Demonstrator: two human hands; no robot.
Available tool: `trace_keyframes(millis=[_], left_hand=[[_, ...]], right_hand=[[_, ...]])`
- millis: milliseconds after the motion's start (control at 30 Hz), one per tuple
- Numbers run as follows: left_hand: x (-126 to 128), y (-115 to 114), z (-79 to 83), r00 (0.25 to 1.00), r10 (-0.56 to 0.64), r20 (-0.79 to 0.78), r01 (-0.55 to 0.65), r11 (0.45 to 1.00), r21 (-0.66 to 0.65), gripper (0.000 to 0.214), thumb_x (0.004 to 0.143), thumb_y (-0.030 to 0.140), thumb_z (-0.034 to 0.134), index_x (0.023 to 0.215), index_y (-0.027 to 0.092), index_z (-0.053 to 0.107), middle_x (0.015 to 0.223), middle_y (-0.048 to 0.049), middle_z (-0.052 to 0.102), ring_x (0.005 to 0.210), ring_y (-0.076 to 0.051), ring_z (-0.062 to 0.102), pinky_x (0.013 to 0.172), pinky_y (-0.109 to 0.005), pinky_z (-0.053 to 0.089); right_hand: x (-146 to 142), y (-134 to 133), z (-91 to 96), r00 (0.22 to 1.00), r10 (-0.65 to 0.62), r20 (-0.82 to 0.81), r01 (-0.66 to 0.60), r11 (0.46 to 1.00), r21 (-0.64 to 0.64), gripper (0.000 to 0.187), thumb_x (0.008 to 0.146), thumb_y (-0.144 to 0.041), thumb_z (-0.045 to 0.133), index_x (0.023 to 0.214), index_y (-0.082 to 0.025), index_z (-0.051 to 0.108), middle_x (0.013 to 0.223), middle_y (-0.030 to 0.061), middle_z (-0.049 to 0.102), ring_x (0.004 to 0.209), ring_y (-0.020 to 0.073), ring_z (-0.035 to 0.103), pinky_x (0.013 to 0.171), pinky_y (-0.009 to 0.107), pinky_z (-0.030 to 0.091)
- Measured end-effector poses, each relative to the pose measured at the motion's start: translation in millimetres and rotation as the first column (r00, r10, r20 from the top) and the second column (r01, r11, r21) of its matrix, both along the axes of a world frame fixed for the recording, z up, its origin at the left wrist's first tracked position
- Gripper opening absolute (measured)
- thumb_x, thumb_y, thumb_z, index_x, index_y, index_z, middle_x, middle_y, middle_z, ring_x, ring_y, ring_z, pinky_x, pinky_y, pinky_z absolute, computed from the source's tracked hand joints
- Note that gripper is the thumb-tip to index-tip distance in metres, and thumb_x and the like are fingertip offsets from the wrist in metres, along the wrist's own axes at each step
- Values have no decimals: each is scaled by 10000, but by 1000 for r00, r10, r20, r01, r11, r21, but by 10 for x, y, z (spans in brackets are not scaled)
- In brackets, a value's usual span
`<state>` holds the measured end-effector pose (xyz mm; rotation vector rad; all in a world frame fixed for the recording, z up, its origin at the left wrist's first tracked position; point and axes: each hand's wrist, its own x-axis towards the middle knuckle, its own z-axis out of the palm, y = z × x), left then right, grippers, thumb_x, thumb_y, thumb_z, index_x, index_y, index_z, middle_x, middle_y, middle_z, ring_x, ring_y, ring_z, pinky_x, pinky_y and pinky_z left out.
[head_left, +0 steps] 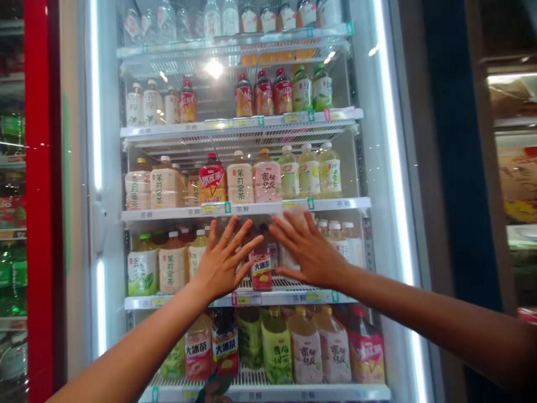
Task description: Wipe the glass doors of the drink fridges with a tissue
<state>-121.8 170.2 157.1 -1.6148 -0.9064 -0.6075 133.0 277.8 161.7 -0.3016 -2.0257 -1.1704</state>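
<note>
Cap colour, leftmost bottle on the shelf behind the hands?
Green; the cap shows in the head view.

— Where are the hands?
— Before the drinks fridge (112, 112), left hand (226, 258) and right hand (310, 250) side by side, apart, in front of the fourth shelf (289, 298) from the top.
— What stands between them?
— Farther back, an iced-tea bottle (262, 271) on that shelf.
— And elsewhere?
— Bottle rows on three shelves above, another row (277, 347) on the shelf below.
</note>
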Motion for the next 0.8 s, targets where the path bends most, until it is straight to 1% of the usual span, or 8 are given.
trace_keyframes(millis=[133, 267, 333, 467, 533, 667, 733, 800], left_hand=[[-338, -189, 144, 995, 92, 47, -92, 996, -5, 732, 967, 477, 559, 1620, 408, 236, 1750, 14, 138, 1625, -290, -12, 1295, -608, -91], [-861, -420, 201, 977, 186, 105, -186, 982, -7, 751, 975, 479, 544, 1629, 417, 180, 1758, 23, 54, 1623, -285, -48, 1290, -623, -87], [-1117, -504, 194, 973, 194, 121, -197, 980, 15, 744, 988, 469, 526, 1634, 400, 164, 1757, 13, 30, 1622, -280, -55, 1291, -623, -80], [-1508, -588, 106, 963, 154, 222, -174, 982, 71, 749, 991, 474, 520, 1638, 385, 152, 1752, -13, 30, 1621, -302, -52, 1283, -659, -64], [-1644, -614, 18, 954, 135, 267, -160, 984, 74, 753, 990, 478, 522, 1638, 383, 149, 1749, -24, 34, 1621, -312, -41, 1280, -674, -50], [-1843, -687, -174, 954, 135, 268, -149, 988, 32, 742, 993, 478, 519, 1636, 376, 163, 1746, -35, 44, 1621, -311, -27, 1286, -668, -39], [-1916, -725, -245, 953, 138, 268, -149, 989, 19, 739, 992, 482, 522, 1635, 375, 171, 1745, -37, 49, 1620, -314, -24, 1285, -667, -45], [-1979, -758, -305, 950, 146, 278, -156, 988, 14, 736, 993, 486, 522, 1633, 380, 175, 1745, -34, 44, 1619, -320, -29, 1281, -677, -50]], right_hand=[[-502, -102, 395, 988, 31, -150, -32, 999, -4, 994, 983, -708, 401, 1654, -161, -88, 1734, 153, 129, 1608, 387, 29, 1249, 733, 53], [-889, -263, 354, 981, 104, 163, -112, 993, 39, 997, 963, -758, 384, 1667, -155, 17, 1720, 128, 221, 1608, 352, 108, 1289, 652, 38], [-1075, -324, 473, 970, 123, 209, -134, 990, 43, 951, 979, -772, 292, 1666, -151, 75, 1716, 122, 243, 1603, 346, 136, 1287, 643, 46], [-1530, -422, 802, 991, 117, -70, -119, 993, -21, 994, 968, -801, 211, 1654, -91, 102, 1720, 194, 181, 1596, 416, 77, 1223, 747, 17], [-1743, -489, 729, 990, 129, -55, -130, 991, -14, 1019, 954, -797, 289, 1652, -76, 109, 1716, 216, 171, 1597, 426, 51, 1219, 757, 0], [-2001, -621, 436, 931, 183, 316, -210, 976, 54, 982, 954, -750, 364, 1646, -80, 171, 1708, 183, 239, 1603, 373, 96, 1279, 659, 29], [-2084, -642, 519, 928, 202, 312, -223, 974, 33, 969, 956, -740, 363, 1647, -87, 173, 1713, 179, 232, 1602, 372, 105, 1282, 647, 35], [-2170, -640, 703, 968, 207, 142, -207, 978, -15, 985, 948, -742, 368, 1650, -86, 154, 1722, 196, 183, 1599, 407, 77, 1262, 688, 5]])
